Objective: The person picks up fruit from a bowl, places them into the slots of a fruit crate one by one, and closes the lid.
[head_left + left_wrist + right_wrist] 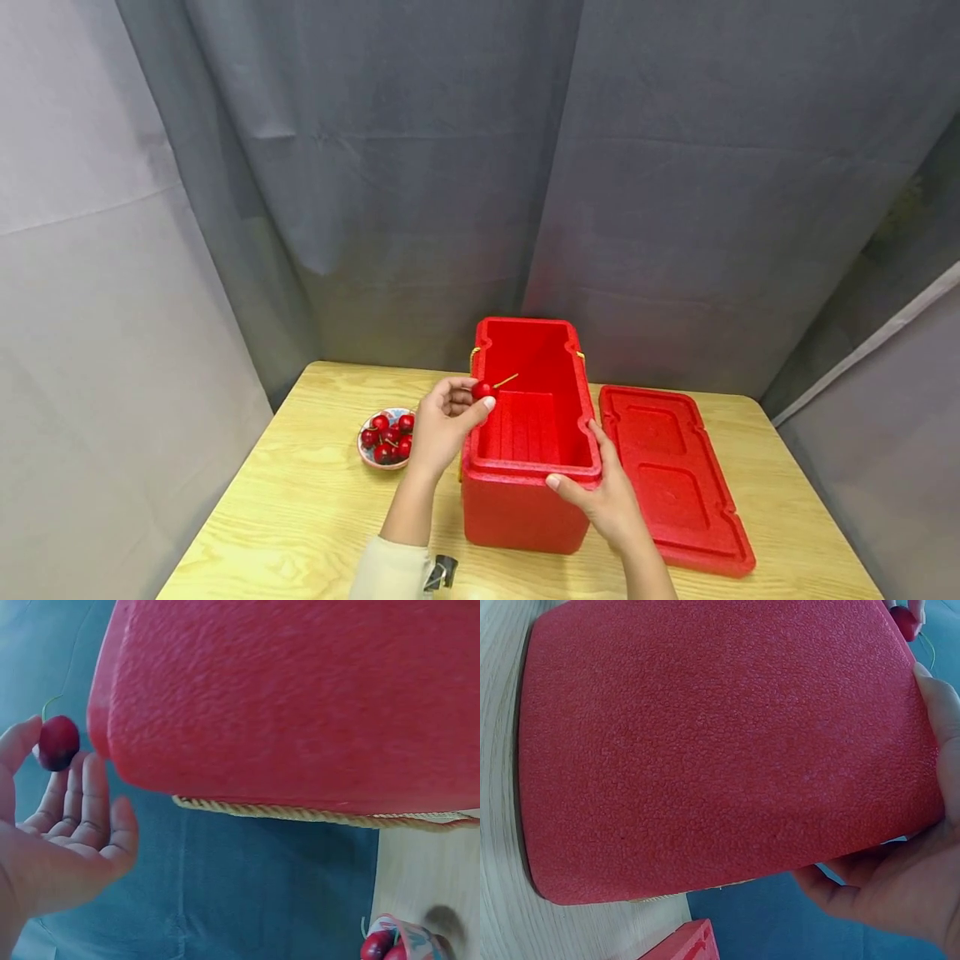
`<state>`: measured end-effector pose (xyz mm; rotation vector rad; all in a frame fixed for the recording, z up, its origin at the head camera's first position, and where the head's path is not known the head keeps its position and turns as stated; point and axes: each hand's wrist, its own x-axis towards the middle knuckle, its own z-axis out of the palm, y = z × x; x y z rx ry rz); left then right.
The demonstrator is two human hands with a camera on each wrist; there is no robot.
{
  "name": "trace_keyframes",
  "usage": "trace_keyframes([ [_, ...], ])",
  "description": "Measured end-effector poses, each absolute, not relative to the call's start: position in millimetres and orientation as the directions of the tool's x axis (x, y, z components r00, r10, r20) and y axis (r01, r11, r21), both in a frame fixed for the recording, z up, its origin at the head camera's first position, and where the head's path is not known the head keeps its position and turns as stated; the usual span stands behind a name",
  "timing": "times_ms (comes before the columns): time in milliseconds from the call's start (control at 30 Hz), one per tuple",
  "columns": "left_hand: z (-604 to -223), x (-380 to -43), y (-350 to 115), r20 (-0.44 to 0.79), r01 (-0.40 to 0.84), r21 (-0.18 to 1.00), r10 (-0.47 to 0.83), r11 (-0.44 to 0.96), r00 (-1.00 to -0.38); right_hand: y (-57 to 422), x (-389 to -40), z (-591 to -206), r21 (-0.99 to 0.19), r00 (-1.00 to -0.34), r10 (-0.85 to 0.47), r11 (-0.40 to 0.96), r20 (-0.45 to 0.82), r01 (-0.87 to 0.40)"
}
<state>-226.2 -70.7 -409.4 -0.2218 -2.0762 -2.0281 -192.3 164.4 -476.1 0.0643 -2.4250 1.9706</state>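
Observation:
Between thumb and fingers my left hand (444, 423) pinches a dark red cherry (483, 390) by its body, over the left rim of an open red foam box (527, 515). The cherry's thin stem sticks out to the right. In the left wrist view the same cherry (58, 742) sits between thumb and fingertips, beside the box's upper edge. My right hand (611, 496) grips the box's near right corner, thumb on the front and fingers along the right side. The bottom of the box shows bare ridges in the head view.
Left of the box stands a small patterned bowl (362, 452) with several cherries. The red lid (675, 492) lies flat to the right. Yellow rope handles (475, 358) hang at the box's sides. Grey curtains (420, 167) enclose the wooden table (292, 500).

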Motion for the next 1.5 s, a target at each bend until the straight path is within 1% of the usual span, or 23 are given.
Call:
trace_keyframes([
  [233,-394,-240,-70,0.188,0.19,0.977,0.028,0.1,-0.982,164,-189,-473,-0.979,-0.999,-0.016,0.199,0.034,-0.036],
  [467,-381,-253,-71,0.142,0.165,0.969,0.128,0.187,-0.982,163,-186,-471,-0.972,-1.0,-0.011,0.232,0.027,-0.029],
  [700,-371,-261,-71,-0.024,0.045,0.962,0.247,0.27,-0.969,161,-184,-471,-0.97,-0.999,-0.023,0.237,0.039,-0.043],
  [800,-364,-265,-69,-0.042,0.046,0.95,0.276,0.307,-0.96,162,-184,-471,-0.973,-0.999,-0.026,0.225,0.039,-0.044],
  [967,-355,-277,-64,-0.06,0.051,0.937,0.302,0.347,-0.951,163,-184,-471,-0.975,-0.999,-0.026,0.217,0.044,-0.048],
  [1233,-362,-304,-60,-0.22,-0.126,0.939,0.279,0.319,-0.935,165,-186,-472,-0.978,-0.999,-0.02,0.202,0.046,-0.049],
  [1367,-367,-318,-57,-0.256,-0.167,0.934,0.263,0.317,-0.93,166,-187,-472,-0.978,-0.999,-0.016,0.201,0.051,-0.053],
  [1500,-368,-325,-55,-0.277,-0.189,0.928,0.255,0.322,-0.926,166,-189,-473,-0.979,-0.998,-0.018,0.197,0.053,-0.055],
])
